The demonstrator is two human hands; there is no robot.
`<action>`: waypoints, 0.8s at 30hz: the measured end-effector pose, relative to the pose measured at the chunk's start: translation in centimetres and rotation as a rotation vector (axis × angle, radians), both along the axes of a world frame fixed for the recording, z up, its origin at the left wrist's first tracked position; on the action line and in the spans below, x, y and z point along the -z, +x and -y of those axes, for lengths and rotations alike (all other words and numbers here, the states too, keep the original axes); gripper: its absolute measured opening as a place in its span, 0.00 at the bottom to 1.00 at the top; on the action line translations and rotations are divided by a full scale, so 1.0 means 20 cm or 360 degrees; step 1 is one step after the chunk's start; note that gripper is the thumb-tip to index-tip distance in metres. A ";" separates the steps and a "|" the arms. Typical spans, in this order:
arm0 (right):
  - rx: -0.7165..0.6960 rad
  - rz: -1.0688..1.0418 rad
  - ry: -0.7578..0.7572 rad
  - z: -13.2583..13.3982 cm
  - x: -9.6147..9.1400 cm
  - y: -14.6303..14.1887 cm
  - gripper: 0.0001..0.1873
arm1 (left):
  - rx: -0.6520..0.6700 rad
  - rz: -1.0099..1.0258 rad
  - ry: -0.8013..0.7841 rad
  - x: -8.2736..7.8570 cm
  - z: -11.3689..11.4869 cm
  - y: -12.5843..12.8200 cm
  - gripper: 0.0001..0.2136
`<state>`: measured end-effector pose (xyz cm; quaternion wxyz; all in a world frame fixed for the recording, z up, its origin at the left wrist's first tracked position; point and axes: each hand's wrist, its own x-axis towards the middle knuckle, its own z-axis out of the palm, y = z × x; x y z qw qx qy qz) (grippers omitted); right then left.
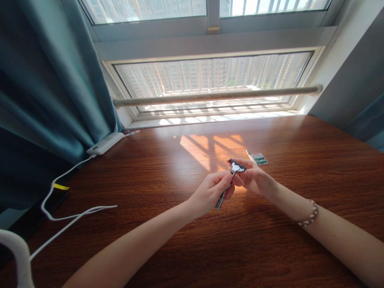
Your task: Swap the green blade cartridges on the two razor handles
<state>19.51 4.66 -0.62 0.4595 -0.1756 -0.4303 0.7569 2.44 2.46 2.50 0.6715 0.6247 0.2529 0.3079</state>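
A razor [233, 171] with a dark head and a slim handle is held above the brown wooden table [168, 172]. My left hand [210, 193] is closed round the handle, whose lower end sticks out below the fingers. Pinching the razor's head from the right is my right hand [254, 177], fingers closed on it. A beaded bracelet [309, 216] sits on my right wrist. Just beyond the right hand a clear pack of cartridges with green parts [257, 158] lies flat on the table.
A white power bank [105, 143] lies at the table's far left corner, its white cable [69, 208] trailing over the left side. A teal curtain [45, 80] hangs on the left. A window with a rail [216, 96] runs along the far edge.
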 end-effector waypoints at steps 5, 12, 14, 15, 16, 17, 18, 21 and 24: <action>0.0000 -0.0032 -0.0021 0.01 -0.01 0.00 0.21 | -0.0044 -0.0016 0.0043 -0.01 0.01 0.00 0.17; -0.0021 -0.0059 0.0002 0.00 0.00 0.00 0.21 | -0.0057 -0.0014 0.0029 0.00 0.01 0.00 0.16; -0.0020 -0.0044 0.0010 0.00 0.00 0.00 0.21 | -0.0051 -0.0020 0.0028 0.00 0.00 0.00 0.16; -0.0016 -0.0033 0.0012 0.00 0.00 0.01 0.21 | -0.0045 -0.0024 0.0025 0.00 0.00 0.00 0.16; -0.0010 -0.0021 0.0012 0.00 0.01 0.01 0.21 | -0.0038 -0.0026 0.0019 0.00 0.00 0.00 0.16; -0.0006 -0.0008 0.0010 -0.01 0.01 0.01 0.21 | -0.0030 -0.0030 0.0011 0.00 0.00 0.00 0.17; -0.0001 0.0002 0.0008 -0.01 0.01 0.01 0.21 | -0.0023 -0.0040 0.0001 0.00 0.01 0.00 0.17; 0.0013 0.0022 0.0003 -0.01 0.01 0.01 0.21 | -0.0013 -0.0059 -0.0017 0.00 0.01 -0.01 0.18; 0.0026 0.0034 0.0012 -0.01 0.01 0.01 0.21 | -0.0009 -0.0038 -0.0022 0.00 0.01 0.00 0.18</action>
